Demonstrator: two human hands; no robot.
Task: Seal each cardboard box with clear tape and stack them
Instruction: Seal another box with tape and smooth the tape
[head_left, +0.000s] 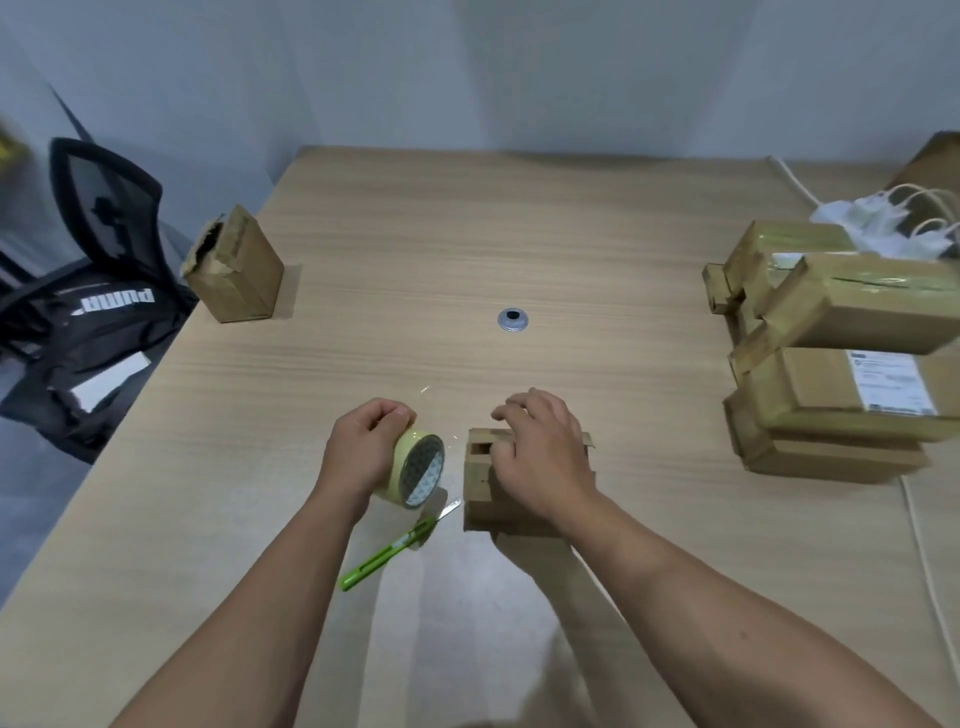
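By the middle of the desk's (467, 249) near edge, the left hand (366, 447) wraps fully round the tape roll (418, 470), held off the surface. The right hand (540, 457) lies over the small box (480, 483), fingers bent past its far edge and thumb at its left side, holding it down. Faint glints between the hands may be a drawn strip; I cannot tell. The box looks light, its worn flaps soft, so it likely slides unless pinned from above. A green cutter (384, 556) lies beside the roll. More boxes (841, 405) sit piled at the right edge, and a torn box (236, 270) stands by the left.
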